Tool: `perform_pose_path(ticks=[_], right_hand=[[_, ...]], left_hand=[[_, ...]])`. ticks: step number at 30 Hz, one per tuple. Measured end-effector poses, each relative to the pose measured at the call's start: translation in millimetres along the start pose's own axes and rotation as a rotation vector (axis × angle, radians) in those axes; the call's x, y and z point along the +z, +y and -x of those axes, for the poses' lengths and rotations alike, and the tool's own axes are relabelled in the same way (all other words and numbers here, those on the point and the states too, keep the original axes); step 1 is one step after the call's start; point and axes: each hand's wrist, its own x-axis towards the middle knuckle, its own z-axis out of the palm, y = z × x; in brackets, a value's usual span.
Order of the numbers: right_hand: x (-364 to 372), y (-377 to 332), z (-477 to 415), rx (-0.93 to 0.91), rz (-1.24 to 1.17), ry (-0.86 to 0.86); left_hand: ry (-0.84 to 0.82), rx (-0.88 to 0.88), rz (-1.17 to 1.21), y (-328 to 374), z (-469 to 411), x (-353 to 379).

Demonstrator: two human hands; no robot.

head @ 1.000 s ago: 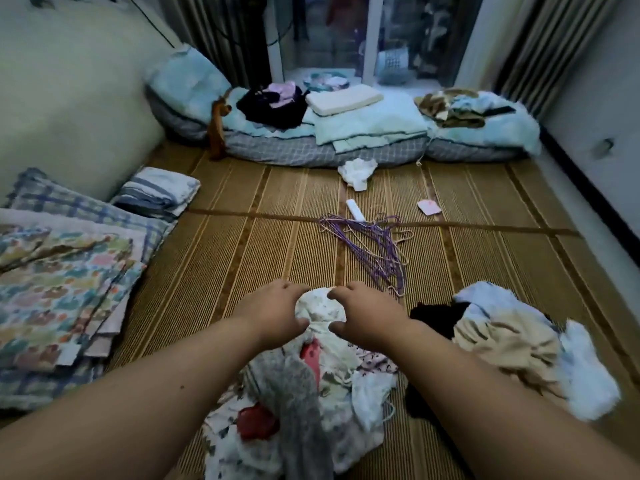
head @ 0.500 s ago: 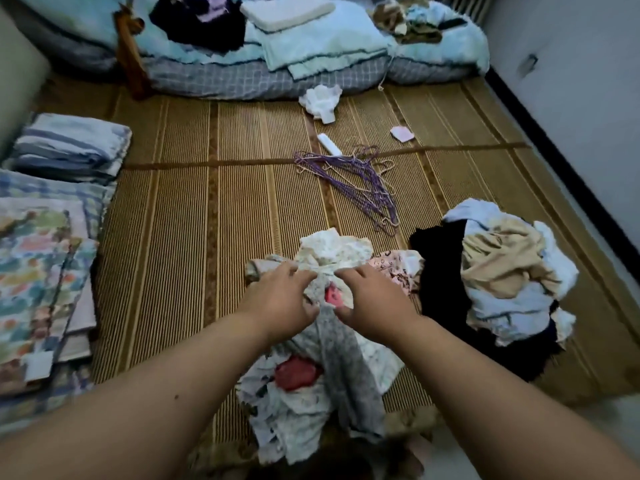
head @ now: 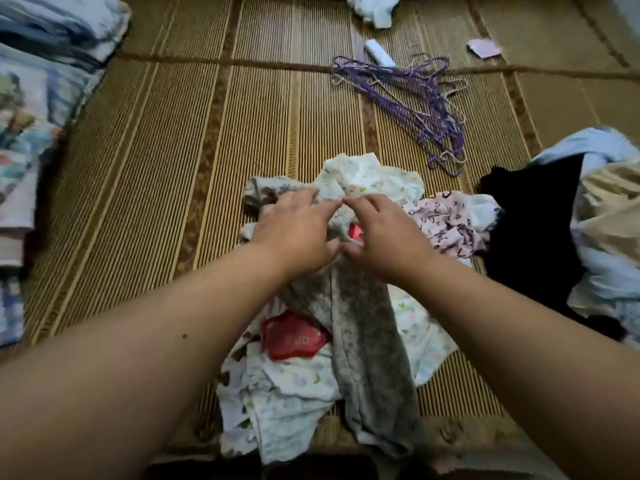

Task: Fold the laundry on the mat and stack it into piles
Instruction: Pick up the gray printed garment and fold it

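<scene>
Woven mat [head: 221,140] on the floor | two loose laundry heaps: middle heap [head: 294,386], right heap [head: 609,216] | left hand [head: 294,233] and right hand [head: 384,237] close together, both pinching one grey garment [head: 367,341] atop the middle heap | one bundle of purple hangers [head: 415,98] beyond | one folded stack [head: 24,109] at left.

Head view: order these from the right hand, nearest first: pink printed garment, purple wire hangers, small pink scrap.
1. Pink printed garment, just to the right of the right hand.
2. Purple wire hangers, farther ahead, slightly right.
3. Small pink scrap, farthest, upper right.
</scene>
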Motion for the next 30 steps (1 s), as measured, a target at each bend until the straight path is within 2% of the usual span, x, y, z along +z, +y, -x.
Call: perform_pose_path(ticks=[4,8,13,20,30], right_hand=[[21.9,24.1,-8.2,-0.053,0.027,0.097],[44.5,40.1,-11.7,-0.101,0.024,0.164],[62.8,53.7,-10.1,-0.144,-0.011,0.221],[66.8,50.2,9.9,-0.136,0.021,0.263],[74.6,23.1,67.5,-0.102,0.086,0.226]], left_hand=[[0.101,-0.005,-0.032,2.7,-14.4,34.5],[0.203,0.075,-0.167,1.2,-18.2,60.8],[0.284,0.088,-0.189,-2.8,-15.4,78.9],[0.288,0.016,-0.098,4.8,2.1,86.0],[0.23,-0.026,-0.117,23.2,61.9,99.4]])
